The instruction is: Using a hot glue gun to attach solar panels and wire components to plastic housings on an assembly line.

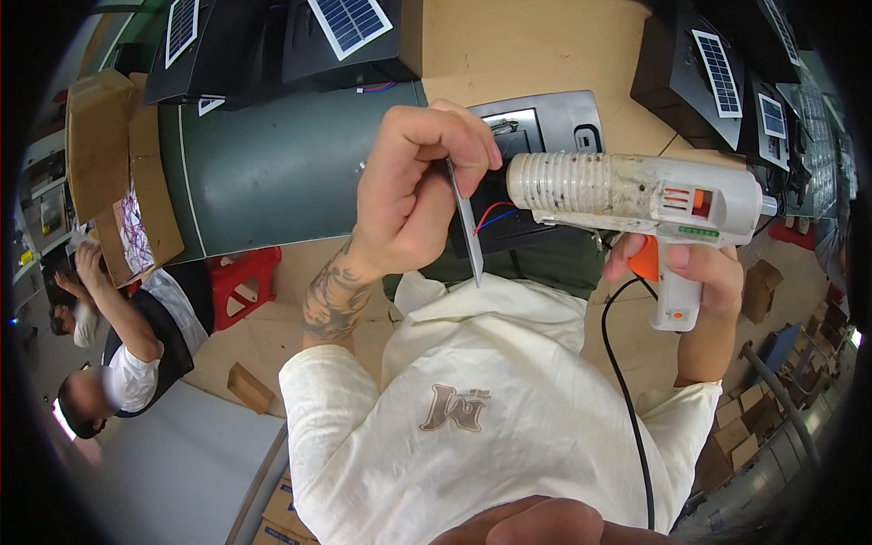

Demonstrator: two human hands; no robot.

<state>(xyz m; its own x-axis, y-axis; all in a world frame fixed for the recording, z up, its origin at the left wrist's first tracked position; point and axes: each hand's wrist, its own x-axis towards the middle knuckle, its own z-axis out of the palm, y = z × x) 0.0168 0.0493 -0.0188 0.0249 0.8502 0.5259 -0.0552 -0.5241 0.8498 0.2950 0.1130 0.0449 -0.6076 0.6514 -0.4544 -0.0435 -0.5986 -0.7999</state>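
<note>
My left hand (409, 191) pinches the top of a thin flat panel (467, 229), seen nearly edge-on. Red and blue wires (495, 216) run from the panel's face toward the nozzle end of a glue gun. That white, stained glue gun (627, 186) is gripped in my right hand (713, 272), with fingers at its orange trigger. The gun points left at the panel; its body hides the tip area and part of what lies behind. Beyond both hands lies a grey and black plastic housing (581, 113), partly covered by the gun and my left hand.
Black boxes with small solar panels (350, 23) stand at the back left, and more black boxes (686, 82) at the right. A green tabletop (263, 173) adjoins brown board (536, 45). A black cord (627, 391) hangs from the gun. At left are an open carton (109, 136), a red stool (250, 282) and a co-worker (150, 327).
</note>
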